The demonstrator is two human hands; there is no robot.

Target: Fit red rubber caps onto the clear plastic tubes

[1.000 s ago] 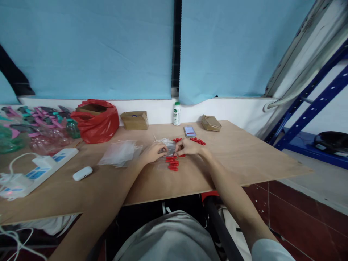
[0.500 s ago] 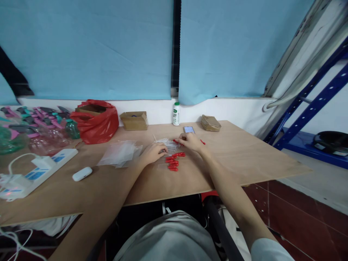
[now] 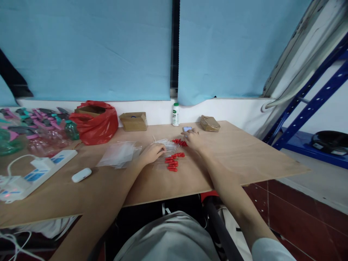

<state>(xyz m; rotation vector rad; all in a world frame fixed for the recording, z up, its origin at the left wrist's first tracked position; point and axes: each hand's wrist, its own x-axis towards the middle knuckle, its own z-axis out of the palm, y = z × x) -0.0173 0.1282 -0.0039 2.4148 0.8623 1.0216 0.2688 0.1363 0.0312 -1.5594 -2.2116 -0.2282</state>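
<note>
My left hand [image 3: 152,153] rests at the left side of a bundle of thin white sticks [image 3: 168,144]. Its fingers are curled together, and whatever they may hold is hidden. My right hand [image 3: 193,139] reaches over the near edge of a phone [image 3: 187,129] with its fingers apart, and I see nothing in it. Left of that hand lies a cluster of small red pieces [image 3: 178,141]. More red, bulb-shaped pieces [image 3: 172,164] form a rough row nearer me, partly beside clear plastic.
Clear plastic bags [image 3: 118,154] lie left of my left hand. Farther left are an earbud case [image 3: 81,175], a power strip [image 3: 40,174], a red bag [image 3: 102,127] and spray bottles [image 3: 46,137]. Along the back stand an open carton [image 3: 133,122], a white bottle [image 3: 175,115] and a brown package [image 3: 210,123].
My right hand has moved slightly right, from the red pieces towards the phone, and its fingers have spread from a pinch. The left hand stays almost still.
</note>
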